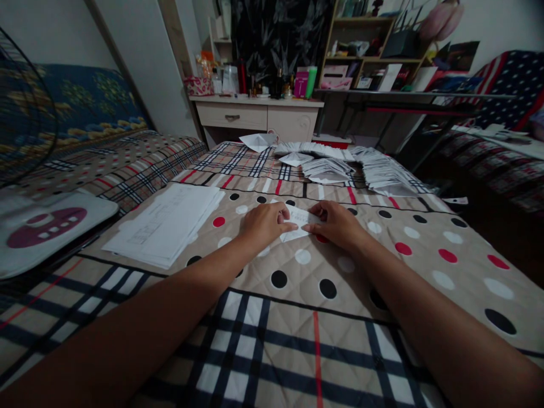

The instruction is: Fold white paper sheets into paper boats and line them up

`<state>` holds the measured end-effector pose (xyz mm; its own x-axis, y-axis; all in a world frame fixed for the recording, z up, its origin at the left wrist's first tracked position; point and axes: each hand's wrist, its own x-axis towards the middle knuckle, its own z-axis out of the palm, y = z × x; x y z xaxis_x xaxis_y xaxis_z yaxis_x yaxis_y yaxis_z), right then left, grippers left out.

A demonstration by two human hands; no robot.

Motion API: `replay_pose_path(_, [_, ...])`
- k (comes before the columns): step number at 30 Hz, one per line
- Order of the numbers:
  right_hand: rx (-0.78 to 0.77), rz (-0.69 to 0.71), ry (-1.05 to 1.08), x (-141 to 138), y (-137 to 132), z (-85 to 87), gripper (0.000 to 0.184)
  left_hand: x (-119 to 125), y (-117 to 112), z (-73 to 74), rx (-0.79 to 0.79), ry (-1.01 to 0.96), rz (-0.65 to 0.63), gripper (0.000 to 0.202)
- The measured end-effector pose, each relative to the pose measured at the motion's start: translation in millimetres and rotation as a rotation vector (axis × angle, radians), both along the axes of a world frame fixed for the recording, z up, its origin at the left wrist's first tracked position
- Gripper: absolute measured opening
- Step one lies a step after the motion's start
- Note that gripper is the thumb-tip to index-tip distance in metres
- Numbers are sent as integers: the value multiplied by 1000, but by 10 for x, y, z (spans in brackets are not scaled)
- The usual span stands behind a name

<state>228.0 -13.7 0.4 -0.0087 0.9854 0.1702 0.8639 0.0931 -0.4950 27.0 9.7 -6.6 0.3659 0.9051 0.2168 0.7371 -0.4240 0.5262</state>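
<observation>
A small folded sheet of paper (297,217) with printed marks lies between my hands on the patterned bedspread. My left hand (267,222) pinches its left side, thumb on top and fingers curled. From the right, my right hand (338,224) grips the other side, its thumb near the middle of the paper. Left of my hands is a stack of flat white sheets (170,221) with printed drawings. Beyond the hands, rows of folded papers (382,170) stand packed together, and a single folded paper (258,141) lies farther back.
A fan (28,102) and a white-and-purple board-like object (55,226) stand at the left. Behind the bed are a white dresser (238,116) with bottles on top and a wooden shelf (361,56). A desk (420,93) extends to the right.
</observation>
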Motion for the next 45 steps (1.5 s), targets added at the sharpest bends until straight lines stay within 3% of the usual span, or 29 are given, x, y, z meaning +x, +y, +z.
replay_pose_path(4, [-6,-55,-66,-66,-42,17,40,-1,0,-13,51,4,56,33])
replay_pose_path(8, [53,-115,-53,-75,-70,-21,39,-40,49,-80,140,-134,126,77])
replay_pose_path(11, [55,-108,202,-82,-81,-67,30,-55,104,-132,124,-339,149,99])
replay_pose_path(14, [51,-63,624,-107,-80,-92,32,-50,138,-140,-68,-694,119,105])
replay_pose_path(17, [94,-64,832,-138,-80,-85,36,-40,122,-104,-339,-1071,47,93])
replay_pose_path(19, [119,-57,899,-161,-92,-70,35,-32,90,-70,-456,-1171,15,72])
replay_pose_path(22, [128,-55,1043,-220,-135,-50,36,-1,27,-21,-550,-1232,-6,51])
replay_pose_path(26, [121,-40,1269,-348,-208,-48,40,72,-57,37,-549,-1371,45,49])
replay_pose_path(29, [74,2,1324,-428,-247,-45,40,107,-95,55,-509,-1383,73,46])
replay_pose_path(33, [28,-68,1233,-457,-266,-13,35,103,-104,41,-491,-1356,105,42])
replay_pose_path(42, [90,-92,1232,-433,-257,-31,37,70,-90,11,-464,-1306,70,47])
replay_pose_path(45, [115,-81,1256,-443,-259,-34,35,93,-115,-12,-489,-1192,40,47])
